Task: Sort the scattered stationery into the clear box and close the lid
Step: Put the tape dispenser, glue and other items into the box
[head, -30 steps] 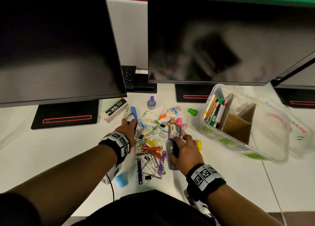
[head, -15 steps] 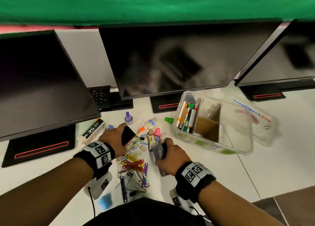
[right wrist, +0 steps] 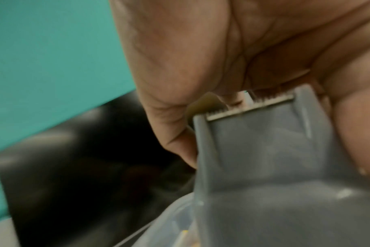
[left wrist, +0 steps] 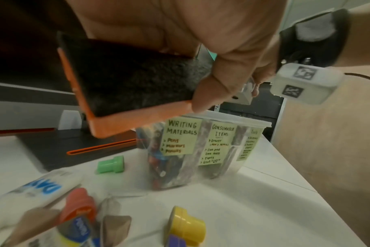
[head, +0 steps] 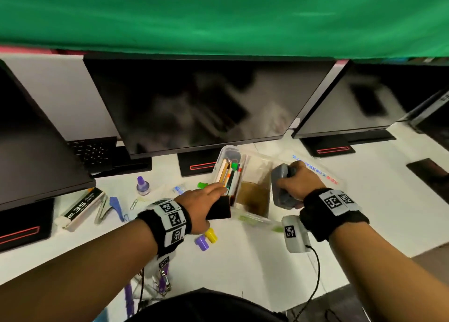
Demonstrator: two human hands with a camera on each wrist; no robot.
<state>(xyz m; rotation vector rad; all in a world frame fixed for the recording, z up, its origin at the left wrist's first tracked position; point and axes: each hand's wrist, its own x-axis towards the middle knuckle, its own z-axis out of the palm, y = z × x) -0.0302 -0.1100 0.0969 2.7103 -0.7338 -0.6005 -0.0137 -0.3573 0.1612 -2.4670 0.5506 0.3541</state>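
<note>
left hand (head: 202, 201): grips black-felt board eraser (left wrist: 127, 86) just above clear box (head: 252, 216) front edge | right hand (head: 297, 184): curled round grey tape dispenser (head: 279, 188) over box's right compartment | box on counter (head: 255, 261), lid off

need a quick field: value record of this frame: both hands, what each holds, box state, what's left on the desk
left hand: grips a flat orange-cased pad with a dark face, near the box's front left corner
right hand: grips a grey tape dispenser above the box
clear box: open, three labelled sections; pens in the left one
lid: on the desk to the box's right
loose on desk: green cap, yellow cap, glue bottle, purple bottle, staples box
</note>
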